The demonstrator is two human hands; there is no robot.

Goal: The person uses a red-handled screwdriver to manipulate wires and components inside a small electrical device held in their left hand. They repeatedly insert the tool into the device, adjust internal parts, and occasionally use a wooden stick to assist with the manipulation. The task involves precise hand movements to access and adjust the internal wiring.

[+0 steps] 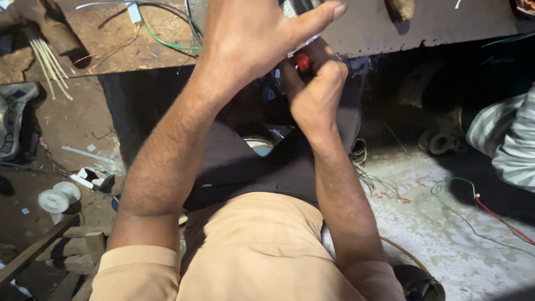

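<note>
Head view, left hand [251, 39] grip spread open, right hand [315, 89] gripping red-handled tool [302, 61].

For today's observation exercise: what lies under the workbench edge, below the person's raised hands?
Under the workbench lies dark shadow. The left hand and right hand, holding a red-tipped tool, cover much of it; nothing more shows.

A small white and dark carton [95, 177] is lying open on the floor [72, 128] at left of frame.
</note>
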